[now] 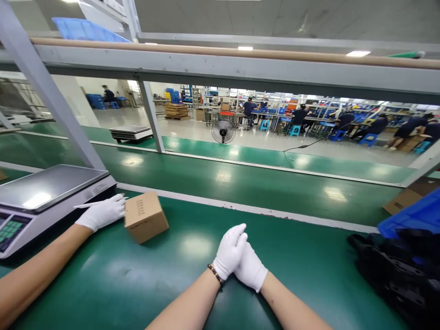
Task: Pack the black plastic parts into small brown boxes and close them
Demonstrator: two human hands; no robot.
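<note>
- The left hand (pixel 228 252) and right hand (pixel 250 269), both in white gloves, are clasped together over the green surface (pixel 175 270); a dark beaded bracelet (pixel 216 273) circles the left wrist.
- The left hand is folded closed against the right, its fingers gathered over it, and no object shows in its grasp.
- The right hand lies partly behind the left — most of its fingers are hidden, so I cannot tell how far they are curled or whether anything is inside.
- The cardboard box (pixel 146 217) sits on the surface to the left of the clasped hands and a little farther forward, apart from them, with a stretch of green between. It stands at an angle, with small dark print on its top.
- A co-worker's gloved hand (pixel 103 213) reaches in from the left, its fingertips close beside the box — whether they touch it, I cannot tell. Something thin and white shows by that hand.
- Beyond that hand, at the far left, stands a weighing scale (pixel 51 188).
- Well off to the right lie black items (pixel 395 275) beside a blue bin (pixel 412 213).
</note>
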